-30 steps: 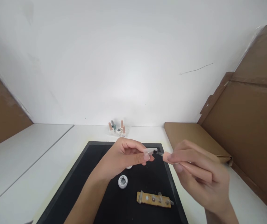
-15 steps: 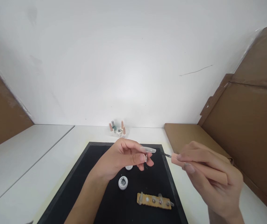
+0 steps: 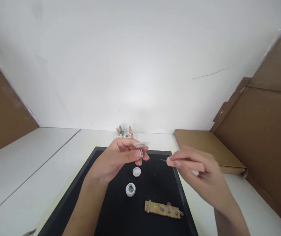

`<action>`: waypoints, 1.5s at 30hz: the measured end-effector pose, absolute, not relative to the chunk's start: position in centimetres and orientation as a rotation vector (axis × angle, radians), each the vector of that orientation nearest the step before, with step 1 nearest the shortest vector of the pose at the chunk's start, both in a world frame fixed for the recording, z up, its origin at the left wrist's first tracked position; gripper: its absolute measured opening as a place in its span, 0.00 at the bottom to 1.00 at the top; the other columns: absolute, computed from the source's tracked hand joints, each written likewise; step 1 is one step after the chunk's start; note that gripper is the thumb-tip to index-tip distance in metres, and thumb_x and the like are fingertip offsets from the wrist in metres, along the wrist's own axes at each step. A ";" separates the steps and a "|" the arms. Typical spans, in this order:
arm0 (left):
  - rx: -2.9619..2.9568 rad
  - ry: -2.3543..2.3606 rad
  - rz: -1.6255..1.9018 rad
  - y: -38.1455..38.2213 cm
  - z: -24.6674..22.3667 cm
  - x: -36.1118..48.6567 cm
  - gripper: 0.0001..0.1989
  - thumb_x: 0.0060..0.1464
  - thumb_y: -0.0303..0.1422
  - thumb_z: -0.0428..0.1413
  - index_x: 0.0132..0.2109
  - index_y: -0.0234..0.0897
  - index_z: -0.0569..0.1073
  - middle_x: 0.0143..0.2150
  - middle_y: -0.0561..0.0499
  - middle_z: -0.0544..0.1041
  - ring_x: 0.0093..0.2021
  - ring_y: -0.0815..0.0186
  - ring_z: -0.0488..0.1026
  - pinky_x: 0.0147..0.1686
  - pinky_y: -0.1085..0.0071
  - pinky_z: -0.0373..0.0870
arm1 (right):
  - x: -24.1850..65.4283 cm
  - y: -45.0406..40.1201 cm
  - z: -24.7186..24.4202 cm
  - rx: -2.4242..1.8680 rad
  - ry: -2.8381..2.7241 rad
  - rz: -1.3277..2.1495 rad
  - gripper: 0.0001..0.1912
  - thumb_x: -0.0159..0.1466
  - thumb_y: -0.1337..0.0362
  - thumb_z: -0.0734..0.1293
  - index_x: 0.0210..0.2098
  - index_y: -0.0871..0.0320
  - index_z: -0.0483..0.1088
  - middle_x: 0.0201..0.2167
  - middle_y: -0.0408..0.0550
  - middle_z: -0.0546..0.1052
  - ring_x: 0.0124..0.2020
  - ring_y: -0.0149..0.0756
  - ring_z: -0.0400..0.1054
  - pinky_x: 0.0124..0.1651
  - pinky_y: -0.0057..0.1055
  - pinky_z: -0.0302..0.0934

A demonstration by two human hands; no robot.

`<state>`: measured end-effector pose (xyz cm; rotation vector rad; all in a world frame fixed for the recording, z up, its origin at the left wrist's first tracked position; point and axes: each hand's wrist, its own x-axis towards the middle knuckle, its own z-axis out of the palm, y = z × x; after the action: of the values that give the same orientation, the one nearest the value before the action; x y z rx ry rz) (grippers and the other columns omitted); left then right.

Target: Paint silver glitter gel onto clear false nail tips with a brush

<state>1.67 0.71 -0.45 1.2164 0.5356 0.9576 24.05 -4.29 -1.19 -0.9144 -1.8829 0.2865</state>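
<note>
Between the thumb and fingers of my left hand is a small metal nail tip stand, topped by a long translucent false nail. My right hand pinches the peach-coloured handle of a nail polish brush; its thin dark bristle end points left, apart from the false nail. Below the hands, an open white jar with silvery contents sits on the black mat. Its likely lid, a white round cap, lies just behind it.
A yellowish strip carrying several translucent false nails lies on the mat's front right. Several nail polish bottles stand at the back by the white wall. A flat cardboard box is at the right, with cardboard panels on both sides.
Both hands have shifted left, my left hand also slightly up. The brush has moved left with my right hand and its tip is now lower than the false nail. More of the white cap shows.
</note>
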 end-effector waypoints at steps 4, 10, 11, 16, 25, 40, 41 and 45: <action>1.227 0.552 1.021 0.8 0.0 0.4 0.10 0.41 0.37 0.72 0.29 0.36 0.83 0.25 0.53 0.80 0.24 0.75 0.71 0.28 0.79 0.68 | 23.1 -2.1 -2.6 -1.176 -2.116 0.599 0.08 0.66 0.67 0.61 0.35 0.56 0.73 0.30 0.44 0.78 0.28 0.32 0.69 0.28 0.26 0.58; 1.265 0.583 1.091 0.7 0.2 -0.2 0.10 0.42 0.37 0.71 0.28 0.36 0.83 0.25 0.55 0.79 0.23 0.76 0.71 0.28 0.80 0.68 | 21.5 0.4 -5.8 -1.114 -2.467 0.834 0.08 0.57 0.74 0.65 0.28 0.58 0.75 0.27 0.41 0.76 0.27 0.29 0.67 0.30 0.25 0.57; 1.280 0.586 1.093 0.7 0.2 -0.1 0.10 0.42 0.37 0.71 0.28 0.35 0.83 0.24 0.55 0.79 0.24 0.76 0.71 0.28 0.80 0.68 | 21.2 0.6 -6.2 -1.100 -2.507 0.862 0.08 0.56 0.75 0.66 0.28 0.58 0.75 0.27 0.41 0.76 0.28 0.29 0.68 0.31 0.25 0.58; 1.311 0.564 1.080 0.8 -0.1 0.1 0.09 0.44 0.37 0.70 0.28 0.35 0.83 0.24 0.55 0.78 0.23 0.76 0.71 0.28 0.81 0.68 | 19.5 1.4 -8.2 -1.048 -2.639 0.957 0.03 0.63 0.68 0.67 0.34 0.60 0.74 0.34 0.44 0.77 0.33 0.31 0.71 0.37 0.30 0.65; 1.274 0.508 1.029 1.1 -0.4 0.2 0.04 0.50 0.32 0.67 0.31 0.36 0.82 0.28 0.55 0.81 0.25 0.76 0.71 0.31 0.80 0.71 | 18.1 2.2 -10.7 -1.027 -2.785 1.015 0.12 0.68 0.59 0.65 0.47 0.61 0.71 0.44 0.48 0.76 0.40 0.36 0.74 0.43 0.39 0.71; 1.288 0.442 1.004 1.1 -0.7 0.1 0.02 0.54 0.29 0.64 0.33 0.37 0.82 0.30 0.56 0.81 0.27 0.78 0.73 0.33 0.83 0.73 | 17.1 2.3 -11.1 -1.098 -2.772 1.011 0.12 0.68 0.60 0.65 0.47 0.60 0.71 0.45 0.49 0.76 0.43 0.37 0.73 0.45 0.41 0.70; 1.288 0.441 1.004 1.1 -0.7 0.1 0.03 0.54 0.29 0.64 0.33 0.37 0.82 0.30 0.56 0.81 0.27 0.78 0.73 0.33 0.83 0.73 | 17.1 2.3 -11.2 -1.105 -2.770 1.016 0.13 0.68 0.60 0.65 0.47 0.60 0.71 0.46 0.49 0.76 0.43 0.38 0.73 0.45 0.41 0.70; 1.288 0.437 1.005 1.1 -0.7 0.2 0.02 0.54 0.29 0.64 0.33 0.37 0.82 0.30 0.56 0.82 0.27 0.78 0.73 0.32 0.83 0.73 | 17.0 2.3 -11.6 -1.128 -2.766 1.059 0.13 0.68 0.60 0.65 0.49 0.60 0.70 0.47 0.50 0.76 0.44 0.38 0.73 0.46 0.42 0.70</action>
<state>0.20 1.09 -0.68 1.2881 0.4373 1.0055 17.00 2.33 -11.57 -1.1281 -2.7655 1.0589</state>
